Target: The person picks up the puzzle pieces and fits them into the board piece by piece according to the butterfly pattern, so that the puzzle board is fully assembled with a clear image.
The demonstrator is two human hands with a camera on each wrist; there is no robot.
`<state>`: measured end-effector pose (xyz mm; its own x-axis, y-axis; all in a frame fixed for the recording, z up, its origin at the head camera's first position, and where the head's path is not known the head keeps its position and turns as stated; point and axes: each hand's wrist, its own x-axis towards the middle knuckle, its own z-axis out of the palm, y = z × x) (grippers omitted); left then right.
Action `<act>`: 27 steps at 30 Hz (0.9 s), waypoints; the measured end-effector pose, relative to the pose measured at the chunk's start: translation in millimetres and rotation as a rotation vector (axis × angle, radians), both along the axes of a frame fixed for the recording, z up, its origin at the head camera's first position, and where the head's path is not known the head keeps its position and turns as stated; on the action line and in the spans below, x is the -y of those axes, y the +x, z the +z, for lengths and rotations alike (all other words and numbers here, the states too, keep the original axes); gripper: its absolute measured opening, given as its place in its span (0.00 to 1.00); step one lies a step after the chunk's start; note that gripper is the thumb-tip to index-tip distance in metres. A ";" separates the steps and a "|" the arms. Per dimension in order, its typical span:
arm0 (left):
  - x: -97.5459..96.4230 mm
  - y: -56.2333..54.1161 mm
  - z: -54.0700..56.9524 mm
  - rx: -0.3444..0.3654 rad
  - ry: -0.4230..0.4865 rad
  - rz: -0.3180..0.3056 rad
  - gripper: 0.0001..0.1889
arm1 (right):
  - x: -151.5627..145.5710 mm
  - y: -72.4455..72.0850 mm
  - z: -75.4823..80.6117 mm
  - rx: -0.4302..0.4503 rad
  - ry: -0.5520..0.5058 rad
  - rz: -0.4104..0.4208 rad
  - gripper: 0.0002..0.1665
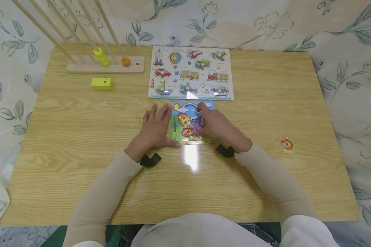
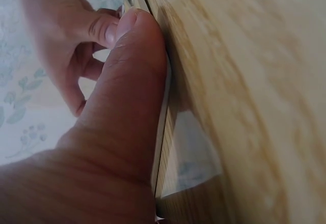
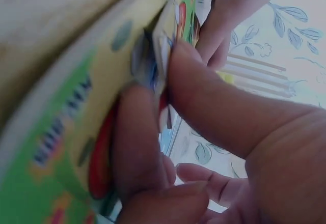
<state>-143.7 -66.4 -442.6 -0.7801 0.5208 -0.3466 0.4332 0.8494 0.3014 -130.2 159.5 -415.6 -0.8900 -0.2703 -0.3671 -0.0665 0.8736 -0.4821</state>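
Note:
A small butterfly jigsaw puzzle [image 1: 182, 116] lies in front of the person, with a sun and a rainbow on it. My left hand [image 1: 154, 127] spreads along its left side, fingers straight and thumb reaching the near edge; the left wrist view shows that thumb [image 2: 132, 91] large along the board's edge. Over the puzzle's right part is my right hand [image 1: 219, 125]. In the right wrist view its thumb and finger pinch a jigsaw piece [image 3: 162, 46] tilted up from the board's printed surface. The right hand hides the right part of the picture.
A vehicle peg puzzle [image 1: 201, 75] lies just beyond. At the back left stands a wooden rack [image 1: 111, 68] with tall rods, green and orange beads; a yellow-green block [image 1: 102, 84] sits before it. One loose jigsaw piece [image 1: 287, 145] lies on the table's right [image 1: 266, 103].

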 end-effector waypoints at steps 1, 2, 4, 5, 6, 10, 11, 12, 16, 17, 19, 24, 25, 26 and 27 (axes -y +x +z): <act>0.0 -0.2 -0.2 -0.002 0.000 -0.001 0.71 | 0.1 -1.9 0.5 0.003 0.006 0.004 0.46; 0.0 -0.4 -0.4 -0.004 -0.001 -0.002 0.71 | 0.4 -3.9 1.2 0.008 0.013 0.012 0.47; 0.1 -0.7 -0.9 -0.008 -0.001 -0.003 0.71 | 1.2 -8.0 2.5 0.023 0.027 0.028 0.50; 0.0 -0.8 -1.2 -0.010 0.000 -0.004 0.71 | 1.6 -9.6 3.3 0.036 0.034 0.038 0.51; -0.1 -0.9 -1.4 -0.013 0.001 -0.005 0.71 | 2.0 -11.1 4.0 0.058 0.034 0.045 0.52; -1.3 -1.0 -1.5 -0.015 0.009 -0.010 0.71 | 2.9 -15.0 6.1 0.148 0.030 0.039 0.53; -1.6 -1.0 -1.3 -0.016 0.007 -0.011 0.72 | 2.9 -15.4 6.3 0.164 0.027 0.032 0.54; -2.0 -1.0 -0.9 -0.013 0.007 -0.010 0.72 | 3.0 -15.7 6.4 0.173 0.030 0.025 0.54; -2.7 -1.0 1.2 -0.005 0.009 -0.006 0.72 | 3.0 -15.9 6.2 0.150 0.065 0.015 0.55; -2.7 -0.9 1.7 -0.003 0.011 -0.004 0.72 | 2.9 -15.6 6.1 0.136 0.081 0.017 0.55; -2.6 -0.6 2.5 0.000 0.014 -0.002 0.71 | 2.6 -14.7 5.4 0.108 0.104 0.018 0.56; -2.4 0.1 1.8 0.006 0.014 0.003 0.72 | 0.9 -11.2 0.4 0.072 0.112 0.008 0.54; -2.0 0.0 1.1 0.007 0.013 0.005 0.72 | 0.4 -10.3 -1.0 0.071 0.106 0.007 0.53; -1.4 0.1 0.7 0.010 0.014 0.009 0.72 | 0.3 -8.5 -1.9 0.063 0.089 0.010 0.51; -0.7 0.3 0.0 0.013 0.013 0.014 0.72 | 0.2 -6.2 -1.8 0.060 0.075 0.009 0.49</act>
<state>-143.4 -65.7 -442.5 -0.7829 0.5146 -0.3496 0.4175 0.8512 0.3181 -136.4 159.3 -417.4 -0.8635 -0.2483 -0.4391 -0.0477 0.9067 -0.4191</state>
